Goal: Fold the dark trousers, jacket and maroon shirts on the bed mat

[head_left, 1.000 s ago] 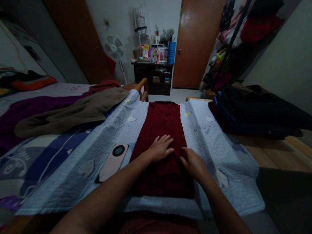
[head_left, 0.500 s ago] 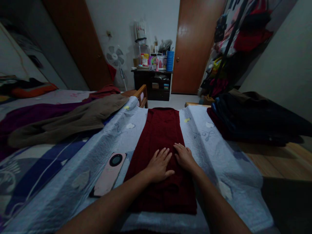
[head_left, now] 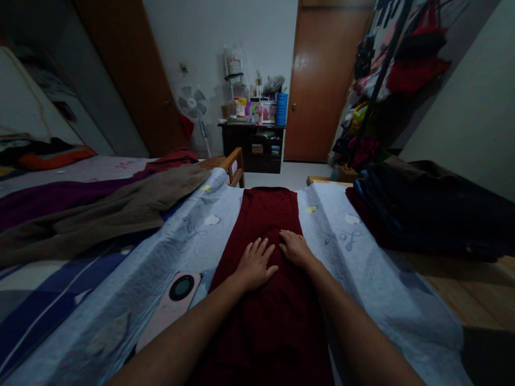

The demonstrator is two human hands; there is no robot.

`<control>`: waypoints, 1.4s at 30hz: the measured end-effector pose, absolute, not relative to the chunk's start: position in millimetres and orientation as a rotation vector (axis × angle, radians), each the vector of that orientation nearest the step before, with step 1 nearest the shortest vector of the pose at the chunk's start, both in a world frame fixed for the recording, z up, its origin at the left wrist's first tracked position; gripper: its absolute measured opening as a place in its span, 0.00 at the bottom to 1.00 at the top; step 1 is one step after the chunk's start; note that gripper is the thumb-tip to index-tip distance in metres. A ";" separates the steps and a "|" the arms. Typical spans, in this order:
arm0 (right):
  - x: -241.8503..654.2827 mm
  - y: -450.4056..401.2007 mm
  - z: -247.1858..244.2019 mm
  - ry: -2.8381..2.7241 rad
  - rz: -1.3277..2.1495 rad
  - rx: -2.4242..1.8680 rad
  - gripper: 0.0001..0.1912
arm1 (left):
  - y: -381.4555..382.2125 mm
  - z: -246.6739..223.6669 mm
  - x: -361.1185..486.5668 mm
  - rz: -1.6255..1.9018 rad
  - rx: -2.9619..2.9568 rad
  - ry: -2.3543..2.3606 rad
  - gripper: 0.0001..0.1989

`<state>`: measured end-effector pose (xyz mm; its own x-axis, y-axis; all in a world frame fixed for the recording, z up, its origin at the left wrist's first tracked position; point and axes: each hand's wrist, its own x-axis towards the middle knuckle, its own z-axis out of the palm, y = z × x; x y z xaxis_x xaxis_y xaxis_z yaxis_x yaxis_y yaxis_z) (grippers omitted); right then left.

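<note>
A long dark red garment [head_left: 270, 214] lies folded lengthwise on a light blue patterned cloth [head_left: 341, 279]. My left hand [head_left: 256, 264] rests flat on the garment's middle, its fingers spread and the thumb pointing right. Just to the right and slightly farther off, my right hand [head_left: 295, 247] lies palm down near the garment's right edge, fingers extended. Neither hand grips anything. Left of the garment, a pink phone [head_left: 171, 305] with a round black camera area lies face down, partly covered from view by my left forearm.
Dark folded clothes [head_left: 434, 209] are stacked on a wooden surface [head_left: 462, 289] at right. A brown garment [head_left: 120, 201] lies on the bed at left. Farther back stand a white fan [head_left: 193, 102], a dark cabinet [head_left: 233, 145] and a wooden chair-like frame [head_left: 237, 161].
The view has shifted, and the phone and garment's near end sit lower in the picture. Both hands stay on the garment, slightly farther left in view, with the right hand's fingers nearer its middle.
</note>
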<state>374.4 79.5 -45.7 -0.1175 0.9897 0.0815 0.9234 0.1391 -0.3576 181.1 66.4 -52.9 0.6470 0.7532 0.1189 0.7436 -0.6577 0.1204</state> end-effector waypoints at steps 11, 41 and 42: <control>388.3 147.3 -43.3 -2.044 0.170 -1.680 0.22 | 138.7 -41.7 219.2 0.397 2.862 1.365 0.24; 430.0 242.6 -69.2 -2.044 0.177 -2.087 0.35 | 140.7 -69.2 219.7 0.419 2.777 1.540 0.32; 430.4 244.8 -69.6 -2.039 0.177 -2.080 0.35 | 140.6 -69.4 219.6 0.425 2.778 1.537 0.32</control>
